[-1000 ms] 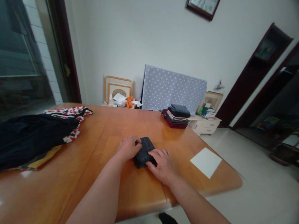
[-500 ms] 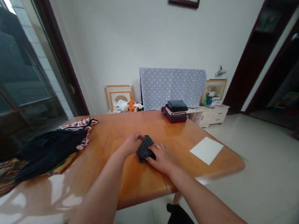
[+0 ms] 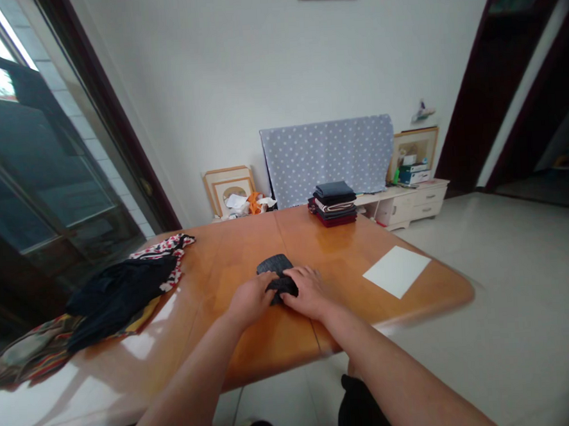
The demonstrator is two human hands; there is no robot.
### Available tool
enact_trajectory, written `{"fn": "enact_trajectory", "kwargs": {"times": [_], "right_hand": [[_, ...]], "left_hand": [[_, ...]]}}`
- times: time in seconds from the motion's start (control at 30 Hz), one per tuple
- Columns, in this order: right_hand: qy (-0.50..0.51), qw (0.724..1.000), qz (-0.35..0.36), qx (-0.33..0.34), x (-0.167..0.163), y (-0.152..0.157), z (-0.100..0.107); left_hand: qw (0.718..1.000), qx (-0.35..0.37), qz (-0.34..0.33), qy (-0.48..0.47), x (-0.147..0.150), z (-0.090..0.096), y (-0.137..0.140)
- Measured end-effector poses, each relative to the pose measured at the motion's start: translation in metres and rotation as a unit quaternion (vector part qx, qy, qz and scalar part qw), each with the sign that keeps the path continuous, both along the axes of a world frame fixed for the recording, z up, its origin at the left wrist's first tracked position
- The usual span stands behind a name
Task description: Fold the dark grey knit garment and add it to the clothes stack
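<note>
A small dark grey folded cloth garment (image 3: 274,264) lies on the wooden table (image 3: 228,242) in front of me; its exact kind is hard to make out. My left hand (image 3: 255,297) grips its left near side, fingers curled into the fabric. From the right, my right hand (image 3: 307,290) has thumb and fingers closed on the near right part. Between the hands the cloth is bunched, while its far end lies flat beyond my fingertips.
A stack of folded clothes (image 3: 335,205) stands at the table's far edge. Loose clothes (image 3: 120,287) are heaped on the left. A white sheet (image 3: 397,271) lies at right. Behind are a polka-dot cloth (image 3: 329,155) and a low white cabinet (image 3: 419,205).
My left hand has moved from the cloth's far left corner to its near side. The garment's far end now shows beyond my fingers. The camera view has shifted slightly.
</note>
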State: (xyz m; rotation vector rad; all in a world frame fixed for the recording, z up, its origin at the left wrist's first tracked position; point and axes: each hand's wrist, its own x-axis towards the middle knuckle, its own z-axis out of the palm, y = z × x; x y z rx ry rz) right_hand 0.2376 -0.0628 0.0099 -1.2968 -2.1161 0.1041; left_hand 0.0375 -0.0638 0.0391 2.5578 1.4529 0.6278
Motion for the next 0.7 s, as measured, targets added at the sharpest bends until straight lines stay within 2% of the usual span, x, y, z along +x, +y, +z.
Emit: {"fn": "enact_trajectory", "kwargs": {"times": [0.23, 0.4, 0.6, 0.7], "right_hand": [[-0.018, 0.999, -0.037, -0.013, 0.000, 0.006, -0.002], [-0.045, 0.998, -0.050, -0.010, 0.000, 0.003, 0.000], [-0.077, 0.996, -0.043, -0.001, -0.002, -0.001, 0.007], [-0.085, 0.994, -0.067, -0.010, -0.006, 0.005, 0.011]], "left_hand": [[0.999, 0.036, 0.034, -0.005, 0.001, -0.011, -0.001], [0.997, 0.069, 0.027, -0.001, 0.004, -0.019, -0.001], [0.995, 0.086, 0.028, 0.049, 0.006, -0.005, 0.005], [0.994, 0.083, 0.025, 0.062, 0.008, 0.004, 0.009]]}}
